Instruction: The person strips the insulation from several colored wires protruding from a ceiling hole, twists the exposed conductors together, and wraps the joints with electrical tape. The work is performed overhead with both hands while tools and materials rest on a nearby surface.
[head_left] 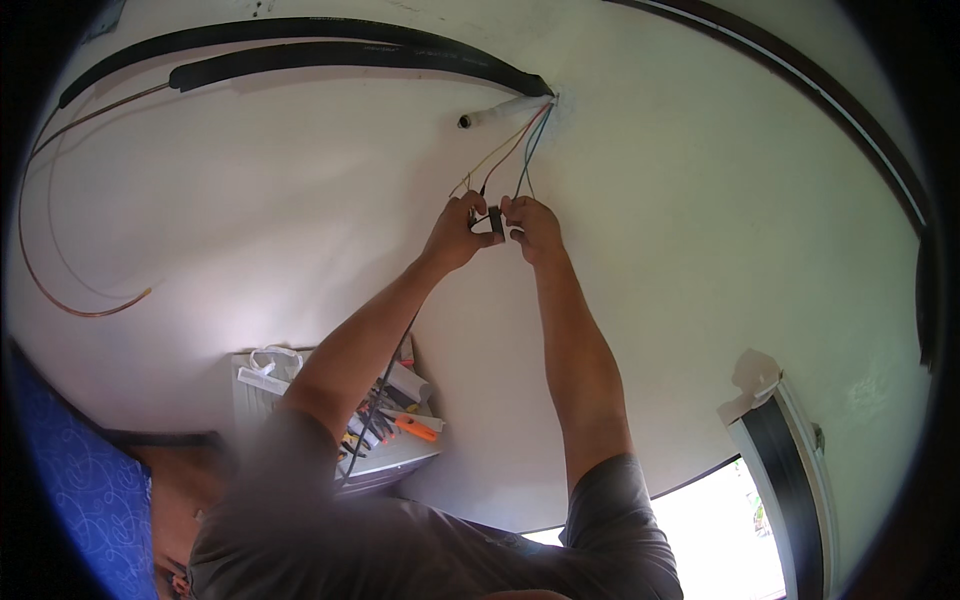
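My left hand [458, 236] is raised against the wall, its fingers bent around the lower ends of thin wires. A red wire [517, 146] with a dark end and a yellow wire [492, 161] come down to it. Between my hands sits a small black roll that looks like electrical tape [496, 221], seen edge-on. My left thumb reaches its lower end. The bent fingers of my right hand [537, 228] close in at its upper right side. Blue-green wires [531, 150] hang just above my right fingers. Exactly where the fingertips press is too small to tell.
Black insulated pipes [330, 55] and a pale drain tube [500, 110] leave the same wall hole. Bare copper pipe [100, 313] curves at left. Below, a cabinet [262, 380] carries tools, including one with an orange handle [416, 428]. A black cable [372, 420] hangs beside my left forearm.
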